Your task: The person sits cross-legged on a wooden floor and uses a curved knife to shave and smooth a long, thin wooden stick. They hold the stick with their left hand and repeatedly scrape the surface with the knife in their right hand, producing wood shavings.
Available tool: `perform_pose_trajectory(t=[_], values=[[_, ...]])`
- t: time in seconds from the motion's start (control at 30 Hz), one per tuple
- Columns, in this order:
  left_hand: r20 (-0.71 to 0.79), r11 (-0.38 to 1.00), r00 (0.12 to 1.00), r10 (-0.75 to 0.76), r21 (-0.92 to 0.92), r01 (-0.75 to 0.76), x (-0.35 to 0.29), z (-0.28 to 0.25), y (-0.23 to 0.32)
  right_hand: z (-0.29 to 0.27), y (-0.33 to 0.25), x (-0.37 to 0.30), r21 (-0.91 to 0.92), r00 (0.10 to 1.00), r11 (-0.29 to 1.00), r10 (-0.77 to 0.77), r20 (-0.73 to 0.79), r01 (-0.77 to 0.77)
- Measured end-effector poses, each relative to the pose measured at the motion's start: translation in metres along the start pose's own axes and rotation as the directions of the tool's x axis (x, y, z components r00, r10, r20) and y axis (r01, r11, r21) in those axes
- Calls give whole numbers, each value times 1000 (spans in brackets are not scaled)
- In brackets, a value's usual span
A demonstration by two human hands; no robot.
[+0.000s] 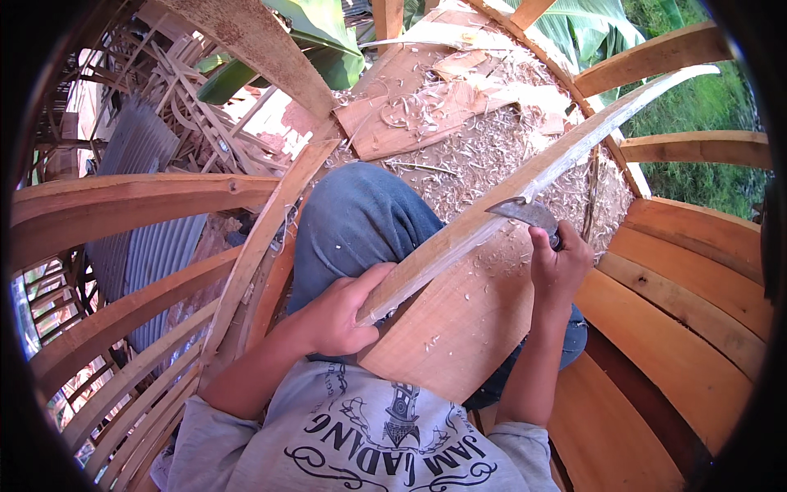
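A long, slightly curved wooden plank [467, 234] slants from my lap up to the far right. My left hand [348, 307] is closed around its near end, the thumb lying along the wood. In my right hand [560, 258] is a knife with a broad dark blade [525, 211]; its handle is mostly hidden by my fingers. The blade meets the plank's right side near the middle, where a small raised curl of wood [533, 187] shows. Under the plank, a wide flat board [451, 328] lies between my legs.
Wood shavings [484, 156] cover the floor ahead, around a loose flat board [434, 115]. Curved wooden ribs [139, 201] rise on the left, with fitted planks [672, 328] at right. Corrugated sheets [164, 271] and scrap wood [205, 115] lie beyond the left ribs.
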State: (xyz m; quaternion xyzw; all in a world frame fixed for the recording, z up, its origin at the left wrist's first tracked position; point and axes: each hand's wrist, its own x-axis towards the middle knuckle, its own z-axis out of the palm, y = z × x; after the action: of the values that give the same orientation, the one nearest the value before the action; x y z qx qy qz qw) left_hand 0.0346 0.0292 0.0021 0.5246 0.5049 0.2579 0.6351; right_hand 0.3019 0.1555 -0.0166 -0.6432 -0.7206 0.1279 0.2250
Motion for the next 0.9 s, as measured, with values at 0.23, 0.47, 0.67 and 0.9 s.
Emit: perform_pose_trajectory(t=[0.23,0.47,0.67,0.9], values=[[-47,998,998,35,59,-32,-3,3,-4,5,11,10,114,978,980,177,-112,-165],[-25,997,999,32,67,-31,-6,4,1,-33,88,8,304,879,857,464,-107,-416],[-58,997,998,-24,76,29,-7,13,-2,-21,-28,-34,96,995,994,-65,79,58],[-58,998,998,-20,63,24,-3,10,4,-11,11,30,18,994,996,93,-65,-92]])
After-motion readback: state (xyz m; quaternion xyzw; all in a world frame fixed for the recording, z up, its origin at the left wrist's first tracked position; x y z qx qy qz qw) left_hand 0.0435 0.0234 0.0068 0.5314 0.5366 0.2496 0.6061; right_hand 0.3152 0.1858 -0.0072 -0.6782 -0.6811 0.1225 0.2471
